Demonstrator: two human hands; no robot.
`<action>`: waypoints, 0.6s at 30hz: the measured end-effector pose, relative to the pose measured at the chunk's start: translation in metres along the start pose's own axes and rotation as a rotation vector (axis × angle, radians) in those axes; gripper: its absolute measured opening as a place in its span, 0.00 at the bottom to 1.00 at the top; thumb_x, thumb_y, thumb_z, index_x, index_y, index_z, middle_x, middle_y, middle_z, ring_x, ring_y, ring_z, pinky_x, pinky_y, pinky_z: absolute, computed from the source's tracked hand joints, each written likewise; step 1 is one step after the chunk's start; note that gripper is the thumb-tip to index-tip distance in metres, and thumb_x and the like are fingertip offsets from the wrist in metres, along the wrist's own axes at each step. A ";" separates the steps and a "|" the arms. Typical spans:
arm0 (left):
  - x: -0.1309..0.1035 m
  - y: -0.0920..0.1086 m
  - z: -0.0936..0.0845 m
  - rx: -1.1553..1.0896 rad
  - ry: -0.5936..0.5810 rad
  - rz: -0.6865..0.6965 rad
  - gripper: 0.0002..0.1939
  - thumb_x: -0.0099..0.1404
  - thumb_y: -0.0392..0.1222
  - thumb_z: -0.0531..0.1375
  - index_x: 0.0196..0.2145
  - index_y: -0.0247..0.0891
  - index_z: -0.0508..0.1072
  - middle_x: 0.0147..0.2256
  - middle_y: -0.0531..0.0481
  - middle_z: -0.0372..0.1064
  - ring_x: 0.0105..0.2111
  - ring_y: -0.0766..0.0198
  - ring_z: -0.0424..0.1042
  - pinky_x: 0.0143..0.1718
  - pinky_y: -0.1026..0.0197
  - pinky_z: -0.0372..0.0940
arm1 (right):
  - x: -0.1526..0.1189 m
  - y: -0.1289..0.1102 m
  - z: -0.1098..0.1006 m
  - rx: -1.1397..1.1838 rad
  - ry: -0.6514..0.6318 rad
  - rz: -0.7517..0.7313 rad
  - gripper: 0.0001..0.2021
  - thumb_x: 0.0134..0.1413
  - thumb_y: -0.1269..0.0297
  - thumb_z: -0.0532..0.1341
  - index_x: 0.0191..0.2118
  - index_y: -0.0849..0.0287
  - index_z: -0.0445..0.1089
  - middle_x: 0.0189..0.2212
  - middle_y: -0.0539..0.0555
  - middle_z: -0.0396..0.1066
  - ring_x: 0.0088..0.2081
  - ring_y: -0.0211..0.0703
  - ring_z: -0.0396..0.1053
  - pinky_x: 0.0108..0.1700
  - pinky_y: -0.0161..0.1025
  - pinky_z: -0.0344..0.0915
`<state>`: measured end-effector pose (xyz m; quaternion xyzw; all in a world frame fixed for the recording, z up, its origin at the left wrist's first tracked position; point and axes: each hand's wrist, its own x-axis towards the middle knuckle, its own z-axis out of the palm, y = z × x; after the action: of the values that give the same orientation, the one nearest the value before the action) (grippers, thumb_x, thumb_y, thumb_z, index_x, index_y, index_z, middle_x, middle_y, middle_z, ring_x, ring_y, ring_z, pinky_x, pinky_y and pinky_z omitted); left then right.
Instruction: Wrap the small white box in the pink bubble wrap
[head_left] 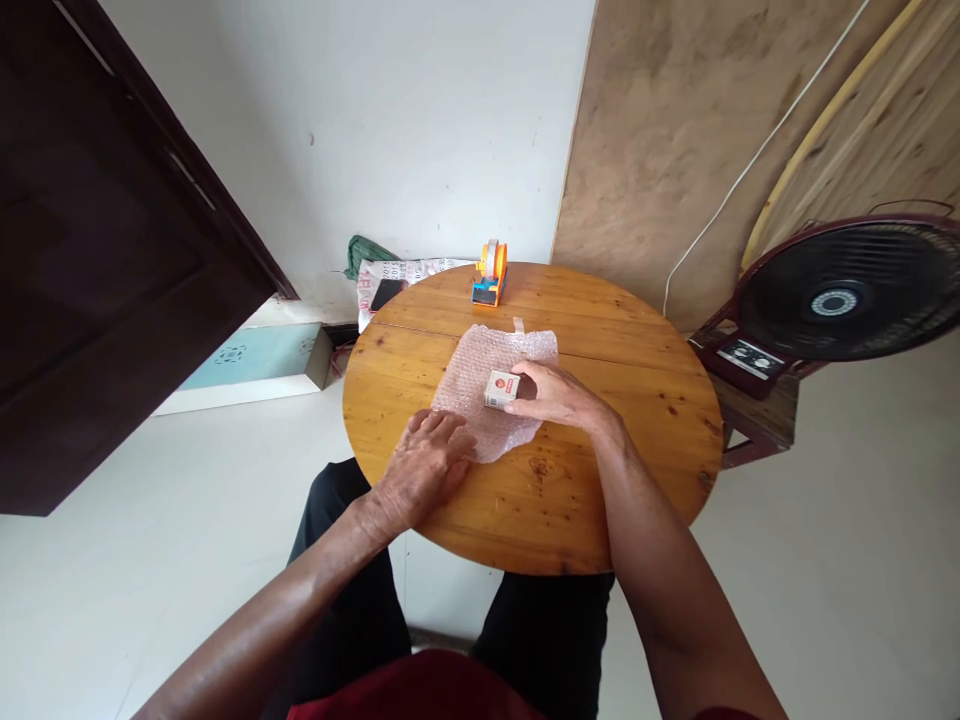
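Between your two hands, the small printed box (502, 389), its contents hidden, sits on the bubble wrap (469, 375). Your right hand (562, 397) holds it, thumb and fingers set narrowly at its edges; your left hand (424, 465) touches the wrap's near-left edge, fingers bent, though whether it pinches I cannot tell.

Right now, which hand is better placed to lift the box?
Likely the right hand: its fingers are at the small printed box; the left hand is farther off, at the edge of the bubble wrap.
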<state>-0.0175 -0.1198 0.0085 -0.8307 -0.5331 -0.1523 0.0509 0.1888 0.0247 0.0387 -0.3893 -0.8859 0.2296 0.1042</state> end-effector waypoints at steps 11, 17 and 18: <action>0.008 0.004 0.009 -0.062 0.140 -0.010 0.06 0.63 0.30 0.57 0.33 0.38 0.72 0.47 0.45 0.71 0.45 0.55 0.69 0.49 0.51 0.64 | 0.000 -0.005 0.006 -0.078 0.057 -0.023 0.12 0.50 0.57 0.63 0.38 0.56 0.64 0.37 0.53 0.70 0.37 0.43 0.67 0.36 0.35 0.56; 0.020 0.003 0.004 -0.065 0.167 -0.036 0.02 0.65 0.36 0.58 0.35 0.38 0.72 0.49 0.44 0.70 0.47 0.54 0.69 0.50 0.49 0.64 | -0.001 -0.007 0.003 -0.066 0.034 -0.015 0.13 0.51 0.54 0.63 0.35 0.56 0.63 0.36 0.52 0.70 0.36 0.42 0.66 0.34 0.35 0.55; 0.022 0.003 0.004 -0.065 0.170 -0.034 0.03 0.65 0.36 0.58 0.36 0.38 0.72 0.49 0.44 0.70 0.47 0.53 0.69 0.50 0.49 0.64 | -0.001 -0.006 0.003 -0.064 0.035 -0.013 0.13 0.51 0.54 0.63 0.35 0.56 0.63 0.36 0.53 0.70 0.36 0.42 0.66 0.34 0.35 0.55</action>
<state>-0.0058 -0.1011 0.0116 -0.8068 -0.5357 -0.2401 0.0664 0.1843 0.0192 0.0392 -0.3909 -0.8933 0.1936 0.1087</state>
